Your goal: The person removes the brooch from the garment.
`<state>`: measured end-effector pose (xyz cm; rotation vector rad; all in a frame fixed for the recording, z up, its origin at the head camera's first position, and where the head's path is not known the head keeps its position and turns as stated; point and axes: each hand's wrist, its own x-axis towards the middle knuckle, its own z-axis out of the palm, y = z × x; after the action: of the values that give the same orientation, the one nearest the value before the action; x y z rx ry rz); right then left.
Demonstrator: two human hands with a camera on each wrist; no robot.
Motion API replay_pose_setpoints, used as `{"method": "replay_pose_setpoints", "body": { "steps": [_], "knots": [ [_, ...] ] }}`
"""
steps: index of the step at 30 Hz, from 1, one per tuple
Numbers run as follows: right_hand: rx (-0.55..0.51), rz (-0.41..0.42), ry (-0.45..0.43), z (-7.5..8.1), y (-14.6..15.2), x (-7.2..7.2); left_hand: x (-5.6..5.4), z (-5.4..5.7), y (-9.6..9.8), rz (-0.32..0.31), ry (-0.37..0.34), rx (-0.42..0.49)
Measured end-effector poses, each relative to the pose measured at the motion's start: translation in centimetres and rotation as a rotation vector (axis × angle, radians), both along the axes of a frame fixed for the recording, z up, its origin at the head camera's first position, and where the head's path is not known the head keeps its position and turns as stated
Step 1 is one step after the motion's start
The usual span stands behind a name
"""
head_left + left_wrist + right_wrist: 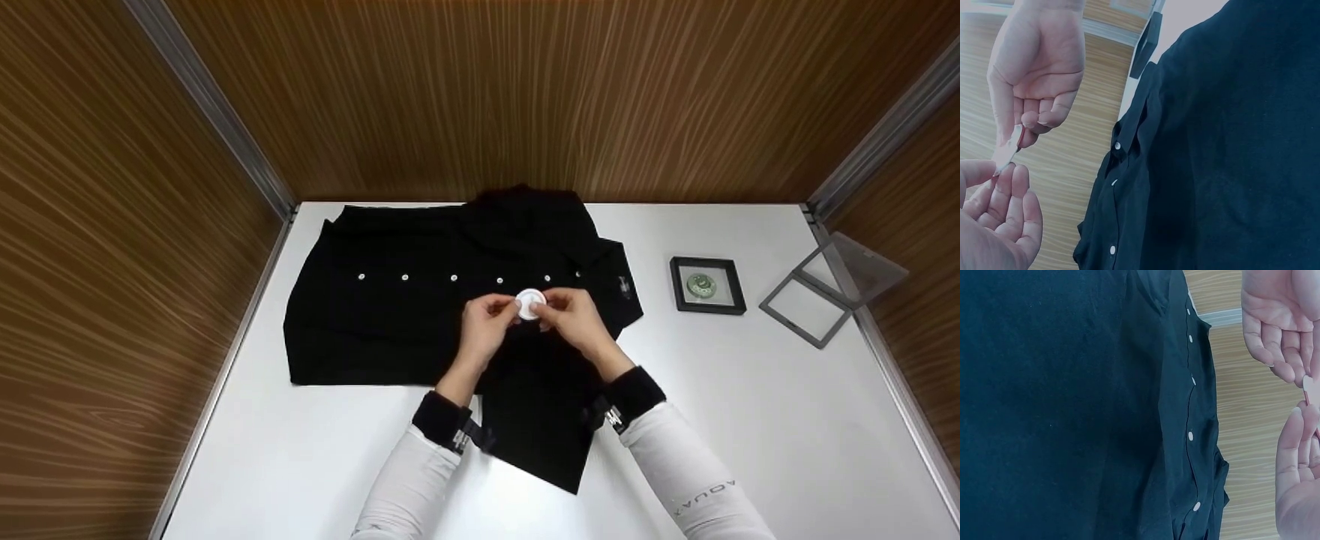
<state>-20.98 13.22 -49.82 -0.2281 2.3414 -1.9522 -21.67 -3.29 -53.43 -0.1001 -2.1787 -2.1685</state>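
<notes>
A small round white disc (529, 297), with red showing along its edge in the wrist views, is held between both hands over a black buttoned shirt (390, 330). My left hand (482, 326) pinches its left side between thumb and fingertips. On the right side, my right hand (579, 324) pinches it too, thumb lying across the face. From the left wrist the disc (1009, 149) appears nearly edge-on between the two sets of fingertips. Beneath the hands the shirt lies spread, its row of white buttons running sideways and one sleeve pointing toward me.
Right of the shirt lies a black square frame (679, 292) with a round green item inside. Farther right, a grey-edged clear hinged case (783, 326) stands open, its lid leaning by the side wall. Wood-patterned panels (480, 105) enclose the white table (750, 420) at back and sides.
</notes>
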Motion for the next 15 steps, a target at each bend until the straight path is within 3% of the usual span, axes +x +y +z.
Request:
{"method": "replay_pose_setpoints", "body": {
  "steps": [3,10,15],
  "knots": [
    [-0.016,0.007,-0.015,-0.1,0.1,0.0,0.0,-0.1,0.0,-0.009,0.003,-0.012],
    [-0.043,0.018,-0.034,-0.1,0.1,0.0,1.8,3.4,-0.1,-0.028,0.025,-0.034],
    [-0.044,0.02,-0.044,0.0,0.3,0.0,0.7,1.4,0.1,-0.027,0.032,-0.07]
  ]
}}
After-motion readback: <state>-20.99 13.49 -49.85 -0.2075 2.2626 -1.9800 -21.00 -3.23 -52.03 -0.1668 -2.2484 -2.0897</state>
